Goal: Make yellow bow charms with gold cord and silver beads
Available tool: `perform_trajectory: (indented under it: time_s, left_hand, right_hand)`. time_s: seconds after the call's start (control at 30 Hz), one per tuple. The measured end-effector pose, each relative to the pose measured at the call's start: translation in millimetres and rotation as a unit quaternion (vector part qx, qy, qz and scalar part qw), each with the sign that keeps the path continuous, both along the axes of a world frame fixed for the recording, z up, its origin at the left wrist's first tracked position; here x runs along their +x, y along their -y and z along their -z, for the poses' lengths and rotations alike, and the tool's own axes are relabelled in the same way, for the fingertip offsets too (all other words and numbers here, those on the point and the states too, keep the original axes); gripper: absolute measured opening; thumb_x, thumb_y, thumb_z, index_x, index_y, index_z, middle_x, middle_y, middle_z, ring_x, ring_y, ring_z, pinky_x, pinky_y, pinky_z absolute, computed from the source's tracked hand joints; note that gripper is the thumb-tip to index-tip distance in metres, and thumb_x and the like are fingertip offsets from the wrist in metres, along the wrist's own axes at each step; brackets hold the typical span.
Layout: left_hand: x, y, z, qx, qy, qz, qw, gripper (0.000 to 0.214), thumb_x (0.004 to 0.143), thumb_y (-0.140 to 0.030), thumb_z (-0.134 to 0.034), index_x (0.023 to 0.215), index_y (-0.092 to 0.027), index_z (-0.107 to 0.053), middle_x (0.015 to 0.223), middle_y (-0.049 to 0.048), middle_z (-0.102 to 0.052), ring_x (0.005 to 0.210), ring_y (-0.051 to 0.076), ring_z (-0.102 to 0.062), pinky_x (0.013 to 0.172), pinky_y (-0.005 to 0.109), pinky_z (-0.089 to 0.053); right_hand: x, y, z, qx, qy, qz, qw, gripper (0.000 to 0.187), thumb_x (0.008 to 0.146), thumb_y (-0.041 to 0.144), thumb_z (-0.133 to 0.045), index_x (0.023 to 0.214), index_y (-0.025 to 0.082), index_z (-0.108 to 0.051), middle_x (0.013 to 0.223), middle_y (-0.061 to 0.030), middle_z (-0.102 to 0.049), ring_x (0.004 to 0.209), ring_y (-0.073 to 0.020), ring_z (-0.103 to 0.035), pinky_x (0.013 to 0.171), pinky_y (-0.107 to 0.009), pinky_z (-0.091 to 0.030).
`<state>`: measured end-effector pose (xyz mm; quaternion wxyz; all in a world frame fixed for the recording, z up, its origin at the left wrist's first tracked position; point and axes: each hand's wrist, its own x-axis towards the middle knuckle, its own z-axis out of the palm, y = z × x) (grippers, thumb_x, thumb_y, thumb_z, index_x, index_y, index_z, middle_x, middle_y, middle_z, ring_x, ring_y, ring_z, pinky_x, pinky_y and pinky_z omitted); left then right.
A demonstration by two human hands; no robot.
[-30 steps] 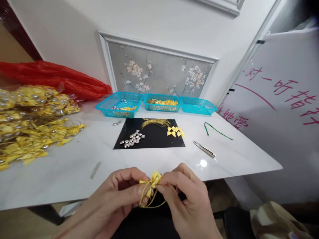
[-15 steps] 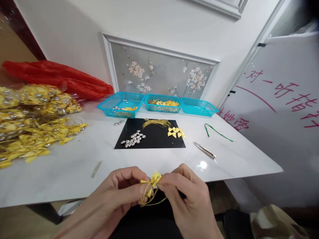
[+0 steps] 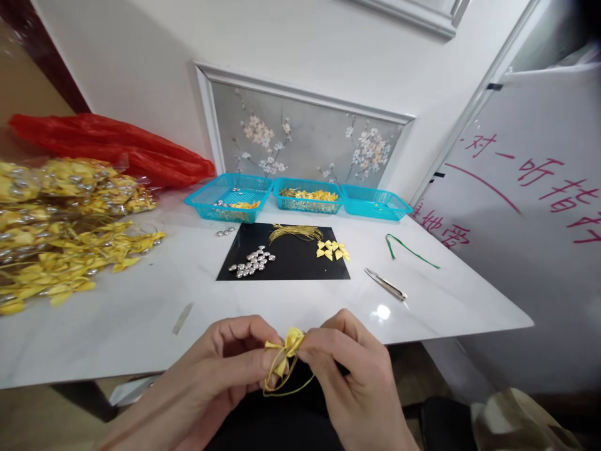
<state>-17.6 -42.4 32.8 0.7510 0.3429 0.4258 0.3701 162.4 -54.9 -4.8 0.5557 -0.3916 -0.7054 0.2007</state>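
Note:
Just off the table's front edge, my left hand pinches a yellow ribbon bow between thumb and fingers. My right hand is closed at the bow's right side, its thumb and forefinger pressed together on the thin gold cord. The cord loops around the bow and hangs below it. Whether a bead sits behind the bow is hidden by the fingers. Beyond the hands, a black mat holds silver beads, a bundle of gold cords and several yellow bows.
Three blue baskets stand along the wall. Thread snips and a green cord lie at right. Yellow bow strands and a red mesh bag fill the left. A strip of tape lies near the front.
The cord loop below the bow hangs slightly lower and wider. Both hands keep nearly the same place and grip; the view has shifted very slightly.

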Motion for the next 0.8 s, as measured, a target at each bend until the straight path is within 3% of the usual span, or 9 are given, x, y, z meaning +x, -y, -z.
perform_trajectory:
  time_s: [0.23, 0.53, 0.8]
  left_hand:
    - [-2.8, -1.8, 3.4, -0.001, 0.018, 0.024, 1.000, 0.012, 0.065, -0.026, -0.086, 0.068, -0.022, -0.076, 0.065, -0.0009, -0.069, 0.063, 0.012, -0.058, 0.062, 0.020, -0.045]
    - [-2.2, -1.6, 4.8, 0.006, 0.010, 0.013, 1.000, 0.011, 0.066, -0.025, -0.085, 0.068, -0.021, -0.075, 0.064, 0.0000, -0.068, 0.063, 0.013, -0.057, 0.061, 0.021, -0.045]
    - [-3.1, -2.0, 4.2, -0.003, 0.014, 0.020, 1.000, 0.009, 0.068, -0.024, -0.084, 0.069, -0.022, -0.075, 0.065, -0.0001, -0.068, 0.063, 0.012, -0.058, 0.061, 0.021, -0.045]
  right_hand:
    - [-1.7, 0.4, -0.8, -0.006, -0.005, -0.010, 1.000, 0.018, 0.093, 0.013, -0.058, 0.085, 0.022, -0.071, 0.073, 0.0010, -0.053, 0.060, -0.0098, -0.056, 0.051, -0.019, -0.046]
    - [-1.1, 0.9, 2.6, 0.053, 0.045, 0.012, 0.998, 0.024, 0.094, 0.007, -0.053, 0.097, 0.022, -0.071, 0.072, 0.0015, -0.044, 0.057, -0.0101, -0.050, 0.047, -0.021, -0.041]
    - [-2.3, 1.0, 0.7, 0.065, 0.058, 0.026, 0.996, 0.024, 0.094, 0.007, -0.052, 0.095, 0.021, -0.072, 0.070, 0.0016, -0.043, 0.055, -0.0094, -0.048, 0.045, -0.020, -0.039]
